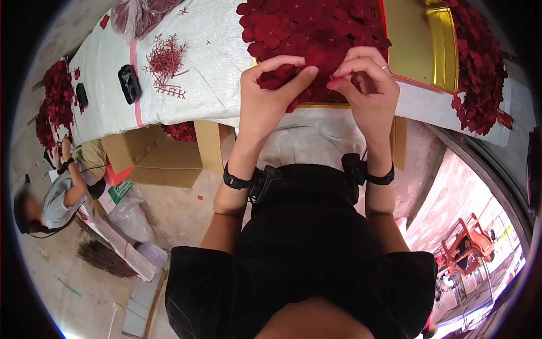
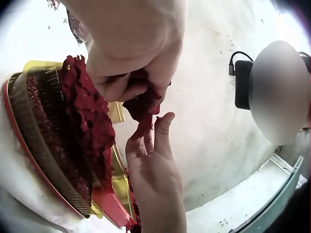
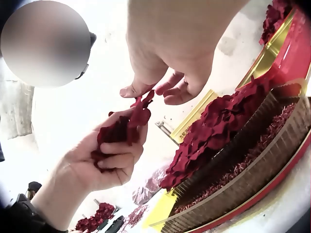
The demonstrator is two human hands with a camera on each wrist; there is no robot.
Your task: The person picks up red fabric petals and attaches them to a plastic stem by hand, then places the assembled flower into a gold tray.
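In the head view my left hand (image 1: 264, 104) holds a small bunch of dark red artificial flower petals (image 1: 276, 78) against its curled fingers, thumb across the front. My right hand (image 1: 370, 85) is beside it, thumb and forefinger pinching the edge of a red petal (image 3: 141, 114) that sticks out of the bunch, as the right wrist view shows. Both hands are above the near edge of a spread of matching petals (image 1: 307, 28), heaped in a gold tray. Part of the bunch is hidden behind the left fingers.
A red-rimmed gold tray (image 1: 415, 48) lies at the right, beside more petals (image 1: 480, 68). On the white-covered table (image 1: 209, 73) are red cross-shaped bits (image 1: 165, 59) and a black object (image 1: 129, 85). An open carton (image 1: 164, 155) stands below; another person (image 1: 59, 195) works at left.
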